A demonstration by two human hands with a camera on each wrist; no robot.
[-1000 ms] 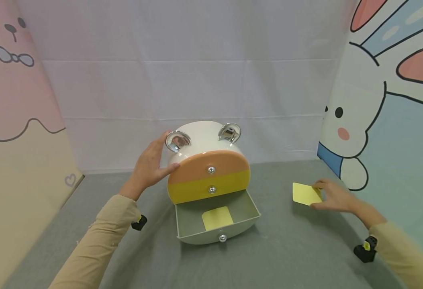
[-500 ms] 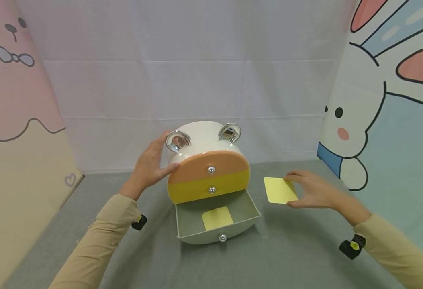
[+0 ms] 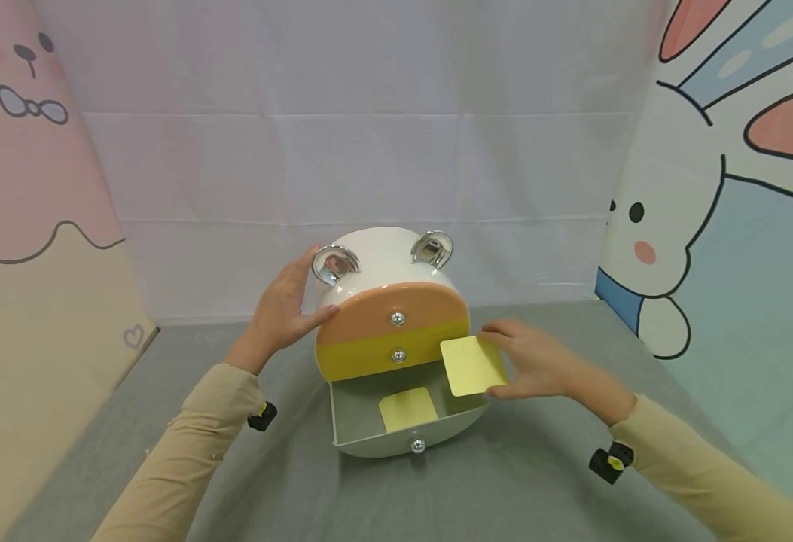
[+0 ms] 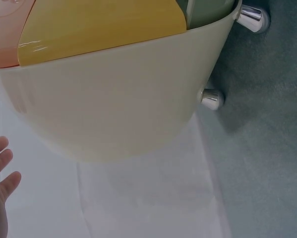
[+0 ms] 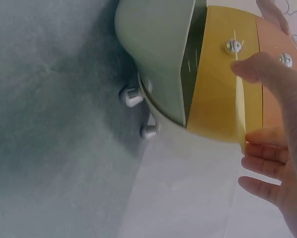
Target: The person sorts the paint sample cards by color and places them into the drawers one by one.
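While the left hand (image 3: 281, 309) lies flat-fingered against the round white drawer cabinet (image 3: 382, 271), steadying it, the right hand (image 3: 535, 361) pinches a pale yellow card (image 3: 472, 366) over the open bottom drawer (image 3: 403, 418).

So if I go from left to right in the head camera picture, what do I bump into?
Pink cartoon wall panel → left hand → round drawer box → yellow card held in the air → right hand → bunny wall panel.
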